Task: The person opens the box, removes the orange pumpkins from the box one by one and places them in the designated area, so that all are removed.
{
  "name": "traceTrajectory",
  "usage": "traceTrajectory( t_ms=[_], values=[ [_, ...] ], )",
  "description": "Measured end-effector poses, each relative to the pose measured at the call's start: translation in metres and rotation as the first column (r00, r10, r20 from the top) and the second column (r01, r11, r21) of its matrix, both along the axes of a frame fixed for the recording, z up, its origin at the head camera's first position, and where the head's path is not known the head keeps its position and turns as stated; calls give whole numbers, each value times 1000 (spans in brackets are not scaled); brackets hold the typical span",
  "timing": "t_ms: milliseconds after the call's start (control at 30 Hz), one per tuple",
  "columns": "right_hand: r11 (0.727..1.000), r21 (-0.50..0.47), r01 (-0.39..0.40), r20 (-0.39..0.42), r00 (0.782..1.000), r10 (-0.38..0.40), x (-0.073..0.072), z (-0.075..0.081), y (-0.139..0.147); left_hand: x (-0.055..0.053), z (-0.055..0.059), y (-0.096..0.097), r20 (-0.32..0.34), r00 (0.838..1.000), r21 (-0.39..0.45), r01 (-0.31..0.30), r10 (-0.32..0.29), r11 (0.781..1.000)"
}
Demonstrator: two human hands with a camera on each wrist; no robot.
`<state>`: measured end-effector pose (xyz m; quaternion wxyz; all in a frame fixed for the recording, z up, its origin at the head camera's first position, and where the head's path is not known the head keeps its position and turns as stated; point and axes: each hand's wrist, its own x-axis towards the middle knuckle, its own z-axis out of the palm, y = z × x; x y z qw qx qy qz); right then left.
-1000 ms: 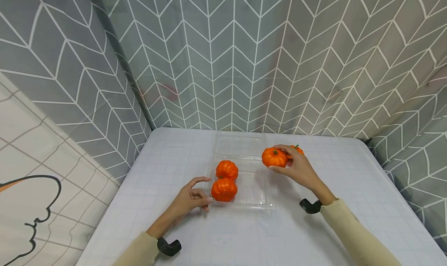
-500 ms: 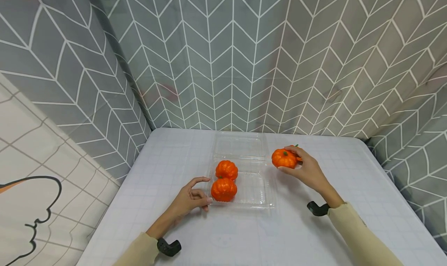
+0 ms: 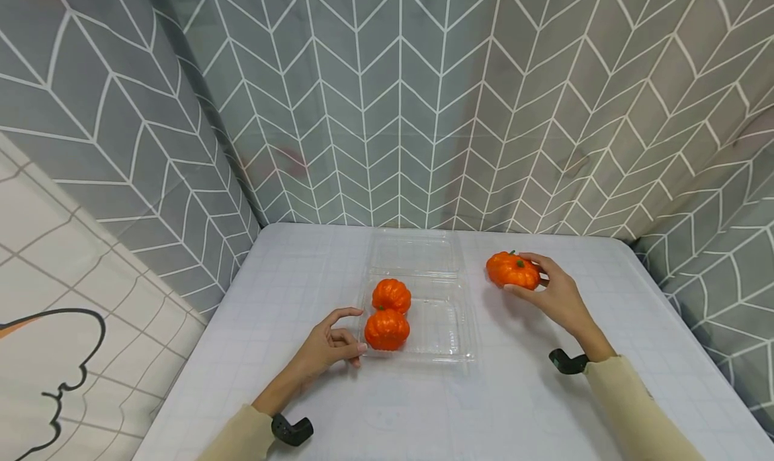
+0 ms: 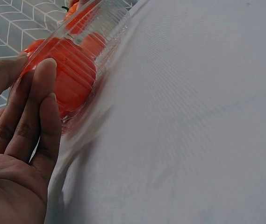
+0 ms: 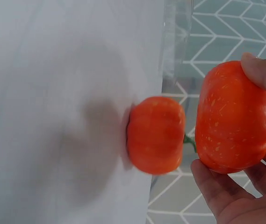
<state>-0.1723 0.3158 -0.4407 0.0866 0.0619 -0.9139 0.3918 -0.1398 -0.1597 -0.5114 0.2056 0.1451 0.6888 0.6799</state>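
Note:
My right hand (image 3: pixel 559 298) grips a small orange toy pumpkin (image 5: pixel 235 116) with thumb and fingers around its sides. In the right wrist view it is raised above the table. A second pumpkin (image 5: pixel 156 135) with a green stem stands on the table just behind it; in the head view the held one partly hides it. My left hand (image 3: pixel 331 343) is at the left wall of a clear plastic clamshell box (image 3: pixel 444 326), its fingers relaxed and fingertips right at the wall. Inside the box, two more pumpkins (image 3: pixel 388 329) sit along the left side, one behind the other.
The box's clear lid (image 3: pixel 415 253) lies folded back flat toward the far edge of the white table (image 3: pixel 399 414). Grey chevron-patterned curtains (image 3: pixel 399 111) stand behind and beside the table.
My right hand has moved right with its pumpkin, from beside the box's right edge to in front of the other loose pumpkin. The left hand has stayed at the box.

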Motion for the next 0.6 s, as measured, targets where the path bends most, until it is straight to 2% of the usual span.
traceTrajectory(
  t_ms=[300, 600],
  values=[
    [999, -1, 44, 5, 999, -44, -1, 0, 20, 1, 1, 0, 1, 1000, -4, -2, 2, 1000],
    [993, 9, 120, 25, 992, -120, -4, -11, 39, 0, 0, -1, -14, 1000, -4, 3, -4, 1000]
  ],
)
